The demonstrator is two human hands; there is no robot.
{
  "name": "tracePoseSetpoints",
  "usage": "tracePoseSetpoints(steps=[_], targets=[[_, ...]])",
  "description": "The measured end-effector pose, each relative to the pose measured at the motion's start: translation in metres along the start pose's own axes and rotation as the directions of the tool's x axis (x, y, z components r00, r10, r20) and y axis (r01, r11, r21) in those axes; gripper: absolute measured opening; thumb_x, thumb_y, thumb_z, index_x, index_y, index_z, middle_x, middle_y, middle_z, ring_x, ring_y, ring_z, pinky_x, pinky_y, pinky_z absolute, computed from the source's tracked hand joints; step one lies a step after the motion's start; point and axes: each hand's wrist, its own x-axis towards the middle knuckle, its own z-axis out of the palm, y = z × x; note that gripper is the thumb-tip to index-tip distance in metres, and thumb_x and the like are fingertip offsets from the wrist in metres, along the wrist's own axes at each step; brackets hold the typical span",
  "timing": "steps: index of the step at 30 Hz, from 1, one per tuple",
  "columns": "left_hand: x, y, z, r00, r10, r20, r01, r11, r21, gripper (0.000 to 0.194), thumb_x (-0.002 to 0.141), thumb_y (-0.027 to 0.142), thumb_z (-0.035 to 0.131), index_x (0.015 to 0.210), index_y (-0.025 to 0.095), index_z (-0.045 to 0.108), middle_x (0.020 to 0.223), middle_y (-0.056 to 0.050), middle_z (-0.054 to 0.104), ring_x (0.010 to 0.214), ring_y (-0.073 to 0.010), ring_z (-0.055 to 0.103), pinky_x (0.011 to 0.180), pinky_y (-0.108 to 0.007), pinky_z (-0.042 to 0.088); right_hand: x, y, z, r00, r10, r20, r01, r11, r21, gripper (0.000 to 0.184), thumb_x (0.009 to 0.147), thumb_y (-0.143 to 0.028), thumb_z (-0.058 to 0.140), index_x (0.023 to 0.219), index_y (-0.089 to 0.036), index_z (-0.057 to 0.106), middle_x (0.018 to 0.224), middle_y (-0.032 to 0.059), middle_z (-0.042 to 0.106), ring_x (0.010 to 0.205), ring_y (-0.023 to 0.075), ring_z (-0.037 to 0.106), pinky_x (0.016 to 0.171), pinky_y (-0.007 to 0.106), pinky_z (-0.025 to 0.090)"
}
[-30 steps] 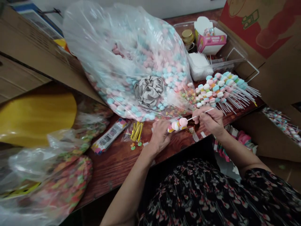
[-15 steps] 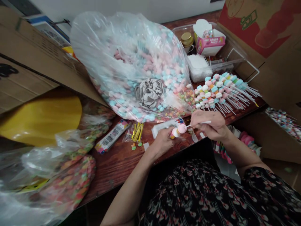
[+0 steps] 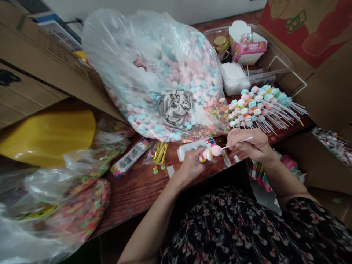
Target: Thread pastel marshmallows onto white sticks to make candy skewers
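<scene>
My left hand (image 3: 191,165) is closed round a short row of marshmallows (image 3: 208,153) in pink, white and yellow; part of the row is hidden in the fingers. A thin white stick (image 3: 248,139) is pinched in my right hand (image 3: 251,146), its tip at the outermost pink marshmallow. How deep the stick goes in cannot be seen. Just behind my right hand lies a pile of marshmallow skewers (image 3: 251,106) on white sticks. A white pack (image 3: 189,147) lies behind my left hand.
A large clear bag of marshmallows (image 3: 170,69) with a grey scrunchie (image 3: 176,106) fills the middle. Gold twist ties (image 3: 160,154) and a printed packet (image 3: 130,157) lie left. A clear tray (image 3: 277,62) holds a pink box (image 3: 249,51). Cardboard boxes (image 3: 319,80) flank the table.
My right hand has shifted slightly right with the stick. More of the marshmallow row shows beyond my left fingers. The view has tilted a little.
</scene>
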Motion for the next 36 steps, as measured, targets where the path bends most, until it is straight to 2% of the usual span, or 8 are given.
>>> tracePoseSetpoints(steps=[4,8,13,16,22,28,32,36], targets=[[-0.002,0.002,-0.001,1.000,0.018,-0.014,-0.017,0.999,0.043,0.027,0.074,0.038,0.072,0.067,0.016,0.058,0.060,0.005,0.048,0.056,-0.0090,0.041,0.052,-0.020,0.033,0.007,-0.001,-0.003,0.992,0.118,0.038,-0.115,0.991,-0.073,0.016,0.092,-0.029,0.056,0.084,-0.021,0.068,0.072,0.0014,0.067,0.067,0.0149,0.064,0.067,0.030,0.053],[-0.006,0.000,-0.004,0.992,0.058,-0.110,-0.045,0.992,0.116,0.023,0.074,0.036,0.071,0.070,0.017,0.060,0.060,0.005,0.050,0.056,-0.0092,0.043,0.052,-0.020,0.032,0.010,-0.002,-0.005,0.973,0.216,-0.079,-0.226,0.962,-0.156,0.019,0.091,-0.027,0.055,0.079,-0.018,0.066,0.064,-0.0006,0.065,0.053,0.0104,0.058,0.052,0.023,0.046],[-0.008,-0.002,-0.003,0.980,0.118,-0.159,-0.081,0.972,0.222,0.017,0.072,0.030,0.072,0.078,0.017,0.064,0.065,0.003,0.056,0.060,-0.0106,0.047,0.056,-0.022,0.034,0.009,-0.003,0.004,0.950,0.266,-0.166,-0.285,0.953,-0.105,0.017,0.091,-0.027,0.056,0.079,-0.018,0.065,0.063,-0.0012,0.066,0.052,0.0095,0.058,0.050,0.021,0.045],[-0.006,-0.002,0.001,0.988,0.058,-0.144,-0.036,0.988,0.150,0.022,0.069,0.034,0.076,0.074,0.017,0.062,0.063,0.004,0.054,0.058,-0.0103,0.045,0.055,-0.022,0.034,0.006,-0.005,0.010,0.961,0.262,-0.094,-0.264,0.964,-0.013,0.020,0.092,-0.029,0.056,0.080,-0.017,0.066,0.066,-0.0002,0.066,0.056,0.0103,0.060,0.054,0.022,0.048],[-0.006,0.000,0.000,0.977,-0.212,0.025,0.208,0.919,-0.335,0.038,0.056,0.037,0.086,0.070,0.015,0.059,0.064,0.005,0.051,0.058,-0.0082,0.043,0.054,-0.020,0.035,0.003,-0.003,0.007,0.985,0.098,0.139,-0.109,0.991,0.074,0.016,0.092,-0.029,0.057,0.086,-0.021,0.069,0.072,0.0016,0.067,0.069,0.0146,0.063,0.070,0.030,0.051],[-0.008,0.016,-0.012,0.933,-0.252,0.255,0.339,0.853,-0.396,0.040,0.056,0.037,0.087,0.081,0.013,0.068,0.072,0.003,0.059,0.065,-0.0101,0.049,0.062,-0.021,0.039,0.004,-0.008,-0.003,0.986,-0.050,0.162,0.033,0.993,0.111,0.013,0.091,-0.023,0.058,0.085,-0.019,0.069,0.075,0.0028,0.068,0.072,0.0157,0.064,0.080,0.036,0.050],[-0.008,0.026,-0.016,0.929,-0.141,0.342,0.252,0.917,-0.309,0.040,0.058,0.035,0.085,0.088,0.013,0.068,0.076,0.003,0.058,0.073,-0.0124,0.050,0.067,-0.022,0.040,0.006,-0.009,-0.003,0.981,-0.081,0.176,0.073,0.996,0.056,0.013,0.091,-0.020,0.057,0.086,-0.017,0.068,0.076,0.0031,0.068,0.073,0.0153,0.064,0.083,0.037,0.049],[-0.010,0.022,-0.013,0.952,-0.016,0.307,0.077,0.980,-0.186,0.021,0.074,0.027,0.071,0.090,0.015,0.066,0.078,0.003,0.056,0.074,-0.0123,0.049,0.069,-0.022,0.039,0.008,-0.006,-0.005,0.991,-0.071,0.112,0.081,0.993,-0.082,0.012,0.091,-0.017,0.057,0.088,-0.019,0.068,0.083,0.0037,0.071,0.080,0.0167,0.066,0.085,0.037,0.049]])
